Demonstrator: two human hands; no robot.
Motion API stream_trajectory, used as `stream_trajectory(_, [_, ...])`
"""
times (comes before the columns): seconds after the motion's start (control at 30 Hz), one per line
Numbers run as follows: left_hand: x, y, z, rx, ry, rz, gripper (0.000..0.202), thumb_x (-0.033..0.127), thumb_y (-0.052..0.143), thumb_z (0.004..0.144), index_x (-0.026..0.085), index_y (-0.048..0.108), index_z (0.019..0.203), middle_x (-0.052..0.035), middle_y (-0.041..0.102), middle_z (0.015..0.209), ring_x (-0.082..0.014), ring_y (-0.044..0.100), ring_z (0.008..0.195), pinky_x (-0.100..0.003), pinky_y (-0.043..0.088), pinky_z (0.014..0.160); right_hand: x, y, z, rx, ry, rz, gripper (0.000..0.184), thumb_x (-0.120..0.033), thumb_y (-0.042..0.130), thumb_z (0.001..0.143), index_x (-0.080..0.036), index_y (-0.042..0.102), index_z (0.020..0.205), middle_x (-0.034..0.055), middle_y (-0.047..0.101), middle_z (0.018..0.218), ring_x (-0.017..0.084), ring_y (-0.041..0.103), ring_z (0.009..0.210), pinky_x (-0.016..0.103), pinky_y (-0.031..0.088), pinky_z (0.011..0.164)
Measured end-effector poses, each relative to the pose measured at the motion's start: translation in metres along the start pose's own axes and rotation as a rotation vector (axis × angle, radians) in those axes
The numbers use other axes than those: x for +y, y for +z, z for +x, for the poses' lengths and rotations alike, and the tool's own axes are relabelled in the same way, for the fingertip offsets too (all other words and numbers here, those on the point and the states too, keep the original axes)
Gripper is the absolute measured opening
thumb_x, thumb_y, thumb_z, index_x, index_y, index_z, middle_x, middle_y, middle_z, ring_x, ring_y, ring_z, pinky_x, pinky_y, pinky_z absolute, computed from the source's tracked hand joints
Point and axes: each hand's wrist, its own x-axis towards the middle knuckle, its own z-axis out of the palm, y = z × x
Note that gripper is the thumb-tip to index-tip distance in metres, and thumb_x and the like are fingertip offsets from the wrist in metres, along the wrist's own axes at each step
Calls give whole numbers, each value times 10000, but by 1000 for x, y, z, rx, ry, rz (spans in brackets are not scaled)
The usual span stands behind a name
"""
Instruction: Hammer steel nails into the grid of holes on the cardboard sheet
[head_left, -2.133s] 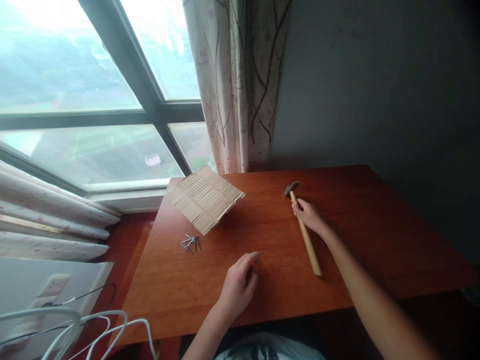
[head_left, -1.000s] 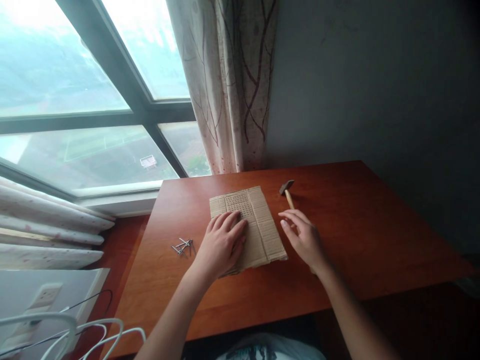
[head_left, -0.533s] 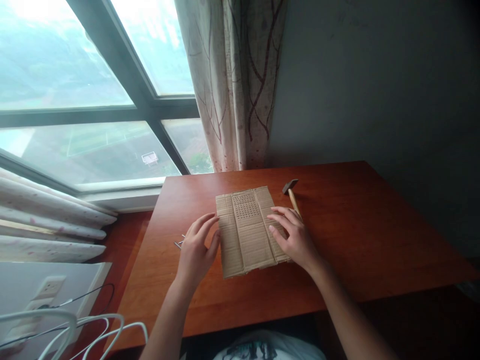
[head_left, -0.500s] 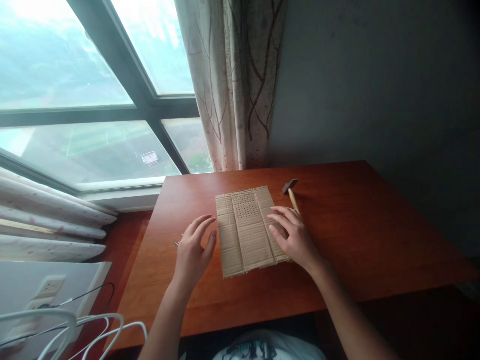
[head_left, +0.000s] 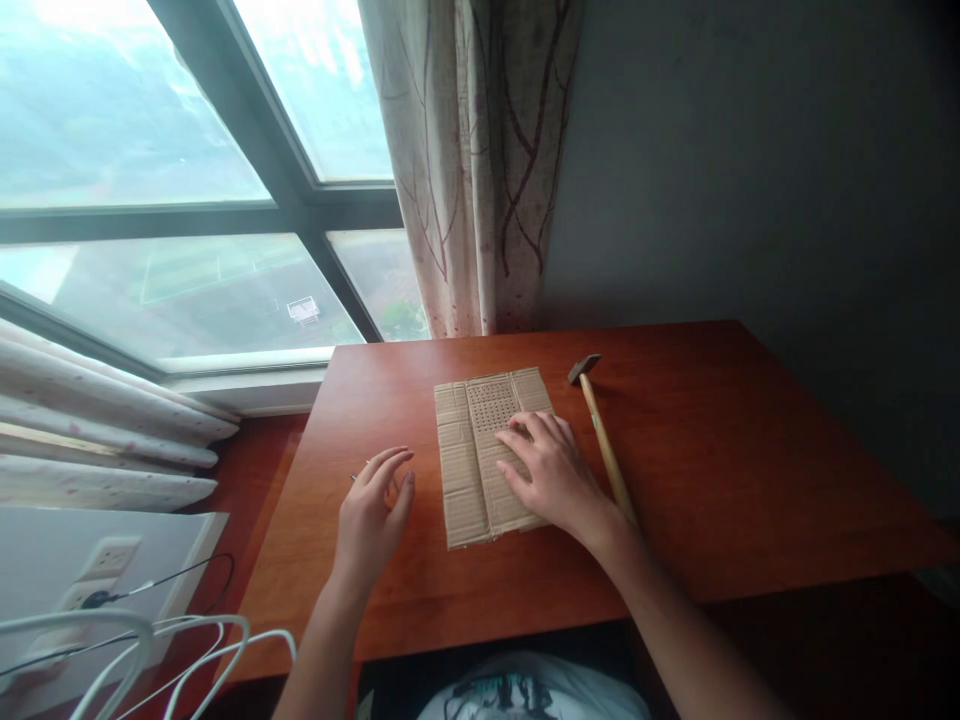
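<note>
A flat piece of brown cardboard with a grid of small holes near its far end lies in the middle of the red-brown wooden table. My right hand rests palm down on the cardboard, fingers spread. My left hand hovers open just left of the cardboard, over a few metal nails that it mostly hides. A small hammer with a pale wooden handle lies on the table just right of the cardboard, its dark head pointing away from me.
A large window and a patterned curtain stand behind the table, with a grey wall to the right. White cables and a wall socket are at the lower left, beyond the table's left edge.
The cardboard was brought from the far left corner to the middle of the table. My right hand left the hammer and slid onto the cardboard; my left hand drew off it leftward over the nails.
</note>
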Motion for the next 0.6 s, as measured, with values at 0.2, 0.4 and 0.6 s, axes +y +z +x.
stream_trajectory(0.2, [-4, 4, -2, -4, -1, 0, 281, 362, 500, 950, 211, 667, 1118, -86, 677, 1226, -242, 641, 1140, -363, 502, 990, -1, 7, -1, 10, 35, -6, 343, -322, 672, 871, -237, 669, 1203, 105, 591, 1217, 275, 519, 1132, 457, 417, 1006])
stream_trajectory(0.4, [-5, 10, -1, -18, 4, -1, 284, 356, 500, 952, 210, 660, 1135, -85, 674, 1235, -239, 644, 1131, -366, 501, 989, -3, 11, -1, 21, 59, -9, 361, -320, 676, 866, -239, 663, 1218, 106, 589, 1217, 283, 517, 1141, 473, 415, 1021])
stream_trajectory(0.6, [-5, 7, -3, -16, 27, 8, 276, 347, 497, 959, 211, 654, 1140, -81, 675, 1227, -233, 642, 1127, -360, 497, 984, -2, 4, 1, 114, 55, 114, 280, -301, 621, 909, -215, 675, 1170, 104, 630, 1140, 265, 567, 1089, 445, 468, 976])
